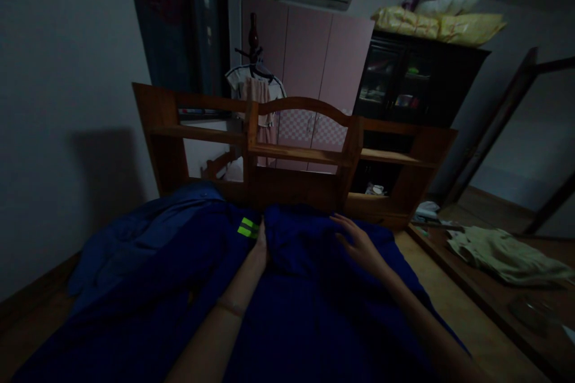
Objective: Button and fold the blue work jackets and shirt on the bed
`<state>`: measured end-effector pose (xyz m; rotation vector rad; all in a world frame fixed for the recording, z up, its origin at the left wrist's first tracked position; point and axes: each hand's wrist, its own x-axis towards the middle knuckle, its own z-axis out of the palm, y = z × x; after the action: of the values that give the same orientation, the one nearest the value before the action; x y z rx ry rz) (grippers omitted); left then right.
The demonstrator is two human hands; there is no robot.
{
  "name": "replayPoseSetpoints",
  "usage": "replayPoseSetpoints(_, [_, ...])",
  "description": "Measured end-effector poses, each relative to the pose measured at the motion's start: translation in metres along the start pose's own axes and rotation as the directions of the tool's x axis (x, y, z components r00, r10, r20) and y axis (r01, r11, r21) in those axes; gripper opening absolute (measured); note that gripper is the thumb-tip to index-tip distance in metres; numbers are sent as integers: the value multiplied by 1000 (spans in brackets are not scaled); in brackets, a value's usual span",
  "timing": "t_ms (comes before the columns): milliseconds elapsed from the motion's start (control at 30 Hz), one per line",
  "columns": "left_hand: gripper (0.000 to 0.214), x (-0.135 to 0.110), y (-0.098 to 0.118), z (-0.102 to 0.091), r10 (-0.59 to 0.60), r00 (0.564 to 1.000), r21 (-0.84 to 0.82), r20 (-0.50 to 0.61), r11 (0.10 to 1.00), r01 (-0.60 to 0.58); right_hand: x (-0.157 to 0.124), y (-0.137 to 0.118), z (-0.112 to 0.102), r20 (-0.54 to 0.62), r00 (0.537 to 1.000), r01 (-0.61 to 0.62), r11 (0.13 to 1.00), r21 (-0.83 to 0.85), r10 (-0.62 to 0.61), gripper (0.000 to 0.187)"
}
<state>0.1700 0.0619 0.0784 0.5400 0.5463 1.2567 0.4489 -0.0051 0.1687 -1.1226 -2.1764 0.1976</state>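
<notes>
A dark blue garment [309, 311] with long sleeve-like parts lies spread before me, wrinkled near its far edge. My left hand [259, 248] rests on edge against a fold in the middle of it, fingers stretched forward and partly hidden by the cloth. Just left of those fingertips is a patch of bright yellow-green stripes [248, 227] on the fabric. My right hand [359, 245] is over the garment's right part, fingers apart and nothing in them; whether it touches the cloth is hard to tell in the dim light.
A lighter blue cloth [135, 239] lies at the left, by the wall. Beyond the garment stands a wooden headboard with shelves [296, 155]. A pale green cloth [507, 251] lies on a brown surface at the right. Farther back are a pink wardrobe [309, 54] and a dark cabinet [417, 78].
</notes>
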Motion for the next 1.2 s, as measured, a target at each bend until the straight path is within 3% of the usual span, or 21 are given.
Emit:
replayPoseSetpoints(100, [68,-4,15,11,-27,998,42,53,999,25,-31,51,-23,-121,967,-250,916,-313,222,48])
replayPoseSetpoints(200, [45,-11,29,20,-84,996,122,25,989,80,-68,93,-20,-199,894,-445,747,-493,401,69])
replayPoseSetpoints(333, [21,-18,34,22,-135,990,178,-32,974,138,-101,111,-10,-88,884,-426,716,-553,458,67])
replayPoseSetpoints(433, [28,-20,32,19,-93,995,179,-43,979,99,-106,109,-12,-30,883,-397,710,-581,469,63])
replayPoseSetpoints(633, [39,-23,34,18,37,998,226,-58,974,-23,-88,111,-20,-17,812,-455,613,-646,584,64])
replayPoseSetpoints(767, [40,-22,37,16,124,988,274,-93,957,-94,-55,99,-11,-17,836,-432,639,-637,548,66])
replayPoseSetpoints(933, [39,-13,38,6,291,941,384,-173,900,-208,-10,61,23,4,910,-342,757,-556,415,65])
replayPoseSetpoints(1067, [35,-4,36,0,465,847,548,-258,792,-269,2,38,55,-53,979,-197,837,-511,198,61])
replayPoseSetpoints(1200, [31,-3,32,7,645,726,740,-239,604,-294,1,42,75,-38,987,-156,852,-500,158,61])
